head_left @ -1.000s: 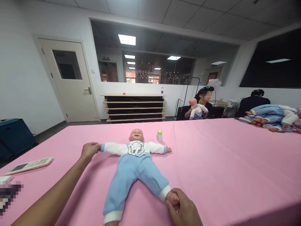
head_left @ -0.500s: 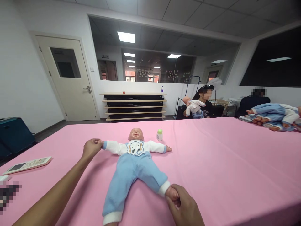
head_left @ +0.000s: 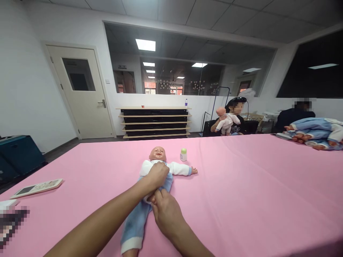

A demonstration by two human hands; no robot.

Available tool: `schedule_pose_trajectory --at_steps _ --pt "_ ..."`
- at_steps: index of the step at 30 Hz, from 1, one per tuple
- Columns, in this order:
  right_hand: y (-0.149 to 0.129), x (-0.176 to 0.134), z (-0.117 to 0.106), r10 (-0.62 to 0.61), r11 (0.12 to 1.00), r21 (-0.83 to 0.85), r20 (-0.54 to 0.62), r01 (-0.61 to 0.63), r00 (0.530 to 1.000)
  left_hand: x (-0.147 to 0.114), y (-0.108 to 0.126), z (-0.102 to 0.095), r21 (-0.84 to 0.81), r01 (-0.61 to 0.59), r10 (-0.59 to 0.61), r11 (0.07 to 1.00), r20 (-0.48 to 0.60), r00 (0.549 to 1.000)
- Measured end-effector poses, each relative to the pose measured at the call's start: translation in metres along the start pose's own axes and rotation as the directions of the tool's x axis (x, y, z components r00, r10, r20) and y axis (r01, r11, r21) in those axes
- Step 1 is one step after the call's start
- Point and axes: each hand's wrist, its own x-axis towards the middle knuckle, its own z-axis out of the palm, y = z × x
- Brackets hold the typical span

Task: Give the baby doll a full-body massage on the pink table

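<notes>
At the far left stands a teal suitcase (head_left: 21, 159); near the left edge of the pink-covered desk (head_left: 254, 200) lies a white handheld device (head_left: 37, 188) with a dark screen. Rightward, the baby doll (head_left: 168, 182) lies on its back on the desk, head away from the wearer, its straight leg towards the near edge. Over its chest is the left hand (head_left: 158, 175), curled closed, apparently around the doll's hand; that contact is hidden. Just below and right, the right hand (head_left: 167, 210) pinches the doll's other foot between thumb and fingers.

Half a second ago that arm and leg were stretched outward; now both are folded across the torso, crossing on opposite diagonals. I judge this the drawn-in phase of handling the limbs, the held ones reversed from spread to crossed. The doll's free arm remains outstretched to the right, near the green-capped bottle (head_left: 183, 155). Beyond the desk, a co-worker (head_left: 240, 125) holds another doll (head_left: 227, 123); at far right lies a pile of dolls (head_left: 316, 134).
</notes>
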Motion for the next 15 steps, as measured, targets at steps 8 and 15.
schedule_pose_trajectory --at_steps 8,15 --pt "0.003 -0.022 -0.015 0.033 0.998 0.064 -0.08 -0.028 0.996 -0.002 -0.04 -0.023 -0.051 0.129 -0.133 0.99 -0.085 0.987" --pt "0.036 -0.082 -0.053 0.027 0.998 -0.05 -0.271 -0.042 0.962 -0.029 -0.155 -0.032 -0.441 0.416 -0.553 0.795 -0.246 0.796"
